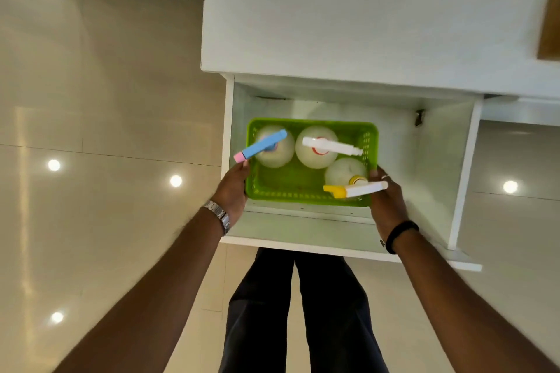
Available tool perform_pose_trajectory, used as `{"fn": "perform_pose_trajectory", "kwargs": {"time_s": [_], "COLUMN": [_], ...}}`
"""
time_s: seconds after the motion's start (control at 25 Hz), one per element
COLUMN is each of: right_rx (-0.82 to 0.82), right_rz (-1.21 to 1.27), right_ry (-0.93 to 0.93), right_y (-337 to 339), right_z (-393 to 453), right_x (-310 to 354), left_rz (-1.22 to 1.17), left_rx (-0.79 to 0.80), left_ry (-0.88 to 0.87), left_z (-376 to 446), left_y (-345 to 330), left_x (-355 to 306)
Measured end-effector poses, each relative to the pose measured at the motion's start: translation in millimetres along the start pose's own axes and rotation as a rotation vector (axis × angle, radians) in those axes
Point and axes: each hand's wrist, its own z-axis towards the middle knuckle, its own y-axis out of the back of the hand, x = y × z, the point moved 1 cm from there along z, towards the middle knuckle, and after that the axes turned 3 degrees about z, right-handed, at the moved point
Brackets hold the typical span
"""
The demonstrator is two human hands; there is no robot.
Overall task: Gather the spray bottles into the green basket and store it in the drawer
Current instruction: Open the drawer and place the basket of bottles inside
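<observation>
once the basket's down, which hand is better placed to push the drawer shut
Probably left. The left hand grips the green plastic basket just above the white drawer's front panel; the right hand sits farther in.

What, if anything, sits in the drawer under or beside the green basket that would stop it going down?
Nothing visible does. The drawer shows bare floor right of the green basket, held by the left hand and right hand. Underneath is hidden.
</observation>
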Motion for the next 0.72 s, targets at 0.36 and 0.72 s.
{"fn": "perform_pose_trajectory", "kwargs": {"time_s": [0.36, 0.72], "right_rx": [0.003, 0.096], "right_rz": [-0.025, -0.081], "right_ry": [-0.229, -0.173], "right_y": [-20, -18], "right_z": [77, 79], "right_x": [-112, -133], "left_rz": [0.138, 0.099], "left_rx": [-0.037, -0.098], "left_ry": [0.293, 0.367], "left_z": [102, 111], "left_y": [12, 23], "left_x": [60, 82]}}
